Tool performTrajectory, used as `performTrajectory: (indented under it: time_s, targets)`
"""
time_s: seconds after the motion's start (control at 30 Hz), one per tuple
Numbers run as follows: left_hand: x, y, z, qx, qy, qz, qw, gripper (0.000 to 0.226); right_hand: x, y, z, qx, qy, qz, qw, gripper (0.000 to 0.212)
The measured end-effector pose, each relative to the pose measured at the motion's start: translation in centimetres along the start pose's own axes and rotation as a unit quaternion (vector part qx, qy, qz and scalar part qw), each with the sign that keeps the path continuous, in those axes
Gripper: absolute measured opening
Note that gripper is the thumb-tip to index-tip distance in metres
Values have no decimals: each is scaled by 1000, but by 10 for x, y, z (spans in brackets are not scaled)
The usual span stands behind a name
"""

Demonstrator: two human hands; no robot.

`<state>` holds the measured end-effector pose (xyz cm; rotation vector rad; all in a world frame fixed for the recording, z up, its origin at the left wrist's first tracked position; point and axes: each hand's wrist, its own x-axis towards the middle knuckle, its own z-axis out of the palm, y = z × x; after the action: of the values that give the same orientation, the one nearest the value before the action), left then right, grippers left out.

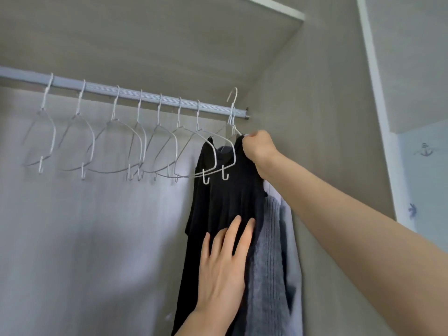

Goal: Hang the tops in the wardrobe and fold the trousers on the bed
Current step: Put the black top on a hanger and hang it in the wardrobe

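Hanging step: black top (225,190) on a white hanger (233,110), its hook raised above the rail (145,97).
Right hand (259,147) grasps the hanger's shoulder; left hand (224,258) lies flat, fingers straight, on the cloth. Next, probably, the hook must drop over the rail. Hanger largely hidden; trousers and bed out of view.

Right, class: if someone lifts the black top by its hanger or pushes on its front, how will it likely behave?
The black top is probably floppy: it drapes in soft folds below the white hanger. It likely gives under a push, since the left hand lies flat on yielding cloth. It seems light: the right hand grips it at one shoulder.
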<state>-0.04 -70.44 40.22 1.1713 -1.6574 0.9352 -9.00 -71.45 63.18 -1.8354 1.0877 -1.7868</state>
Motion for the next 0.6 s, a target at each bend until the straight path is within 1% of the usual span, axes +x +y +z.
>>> performTrajectory:
  time_s: [0.13,0.23,0.3,0.37,0.43,0.47,0.53,0.6]
  targets:
    - [19,-7,7,29,8,-4,1000,110,17,-5,6,-28,1,-12,1000,27]
    - [27,-13,15,87,-2,49,995,93,28,-5,13,-69,-9,-20,997,31]
    - [26,-16,22,110,-11,63,992,86,34,-1,20,-86,-16,-20,996,29]
    - [23,-18,28,111,-19,56,992,78,37,1,28,-86,-20,-30,996,15]
    - [19,-19,32,96,-21,41,994,66,42,2,36,-79,-31,-39,996,19]
    - [16,-18,33,84,-22,32,996,65,44,2,39,-71,-38,-40,996,16]
    - [14,-18,35,63,-20,19,998,66,49,2,47,-63,-62,-34,995,4]
    - [13,-18,35,51,-17,10,998,64,51,3,51,-44,-81,-15,996,21]
